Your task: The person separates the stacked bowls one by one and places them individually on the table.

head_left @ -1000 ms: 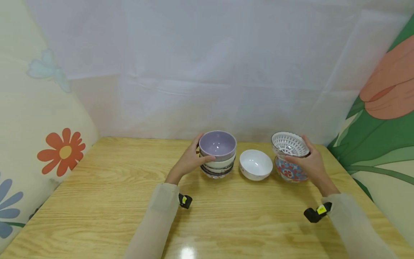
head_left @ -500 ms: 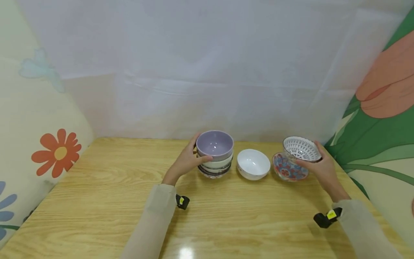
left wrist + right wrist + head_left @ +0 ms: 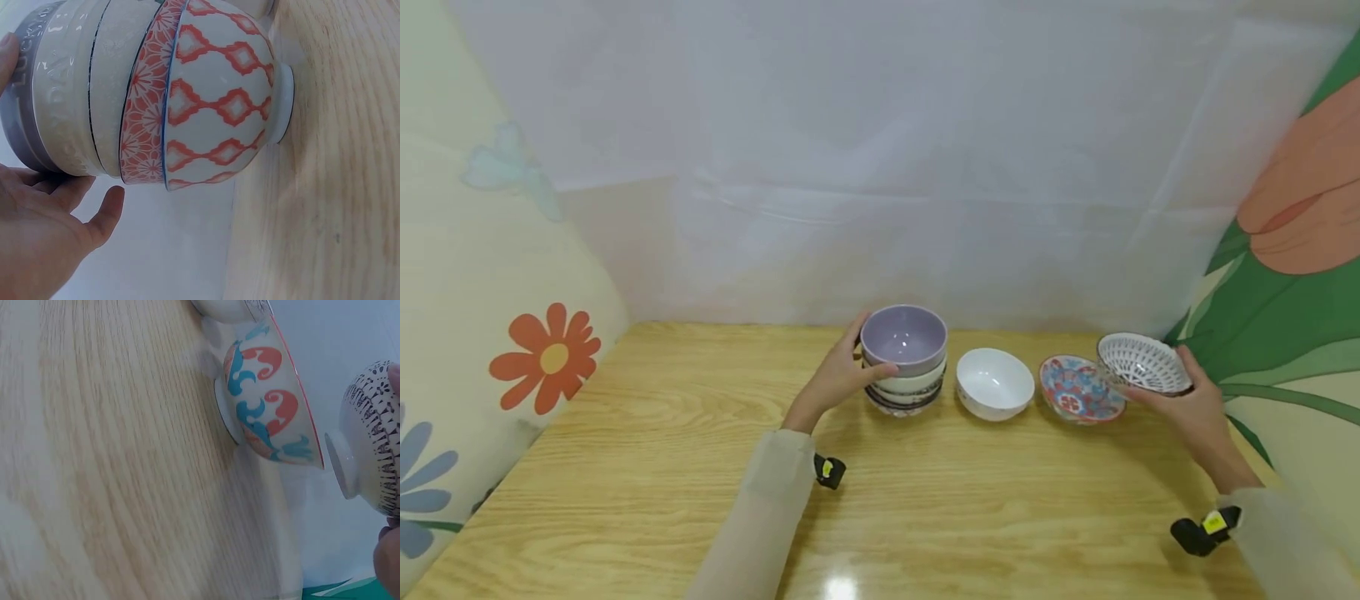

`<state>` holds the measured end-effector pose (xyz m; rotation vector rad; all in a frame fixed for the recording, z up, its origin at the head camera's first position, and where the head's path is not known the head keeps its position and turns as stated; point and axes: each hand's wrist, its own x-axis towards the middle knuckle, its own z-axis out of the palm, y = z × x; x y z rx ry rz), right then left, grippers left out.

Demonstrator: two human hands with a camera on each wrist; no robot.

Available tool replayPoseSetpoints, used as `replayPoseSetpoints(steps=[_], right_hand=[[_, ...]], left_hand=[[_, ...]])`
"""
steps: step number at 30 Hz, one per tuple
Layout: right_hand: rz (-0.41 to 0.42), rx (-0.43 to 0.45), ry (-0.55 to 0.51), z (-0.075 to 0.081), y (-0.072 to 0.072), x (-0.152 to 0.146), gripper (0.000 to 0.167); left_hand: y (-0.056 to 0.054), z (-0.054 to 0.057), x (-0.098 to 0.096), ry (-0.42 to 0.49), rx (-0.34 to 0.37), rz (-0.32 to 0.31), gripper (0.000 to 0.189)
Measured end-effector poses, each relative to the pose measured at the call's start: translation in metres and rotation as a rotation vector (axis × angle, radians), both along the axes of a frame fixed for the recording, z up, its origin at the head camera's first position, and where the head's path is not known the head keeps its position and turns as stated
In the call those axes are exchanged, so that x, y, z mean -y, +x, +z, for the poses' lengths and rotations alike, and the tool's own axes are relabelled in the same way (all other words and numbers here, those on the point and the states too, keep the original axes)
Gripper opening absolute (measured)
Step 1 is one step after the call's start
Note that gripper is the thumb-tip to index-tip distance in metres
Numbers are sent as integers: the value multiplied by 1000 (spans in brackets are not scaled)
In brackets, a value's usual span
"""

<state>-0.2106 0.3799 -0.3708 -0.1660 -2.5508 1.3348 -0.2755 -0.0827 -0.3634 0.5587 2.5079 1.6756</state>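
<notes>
In the head view, my left hand point(image 3: 837, 377) grips the purple bowl point(image 3: 904, 337) at the top of a nested stack, its thumb over the front side. Below it sit a cream bowl point(image 3: 65, 94) and several patterned ones, the lowest a red-and-white bowl point(image 3: 219, 106) resting on the table. My right hand point(image 3: 1198, 410) holds a white bowl with a black lattice pattern point(image 3: 1142, 362) by its rim and side, raised above the table. Just left of that hand stands a red-and-blue floral bowl point(image 3: 1075, 392), apart from the held bowl.
A plain-inside white bowl point(image 3: 994, 385) stands between the stack and the floral bowl. The wooden table point(image 3: 970, 508) runs back to a white cloth backdrop point(image 3: 880, 167). Painted walls border both sides.
My right hand has carried the black-patterned bowl rightward, from above the red-and-blue bowl to beside it, lowering it somewhat. The left hand stays at the stack.
</notes>
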Motion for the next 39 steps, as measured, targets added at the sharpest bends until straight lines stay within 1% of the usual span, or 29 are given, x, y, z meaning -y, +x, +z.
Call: replayPoseSetpoints(steps=[4, 12, 20, 25, 32, 39], right_hand=[[-16, 14, -11, -3, 3, -9, 96], [-114, 16, -5, -11, 11, -20, 94], [-131, 29, -51, -21, 15, -32, 94], [-153, 39, -50, -26, 17, -36, 95], [-195, 58, -68, -32, 16, -42, 99], [-195, 78, -31, -40, 15, -41, 101]], left_hand=[[-1, 0, 0, -1, 3, 5, 111], [-2, -1, 0, -7, -6, 8, 119], [-2, -1, 0, -6, -13, 6, 120], [-2, -2, -1, -8, -9, 14, 116], [-2, -2, -2, -22, -13, 16, 113], [1, -1, -1, -16, -14, 11, 115]])
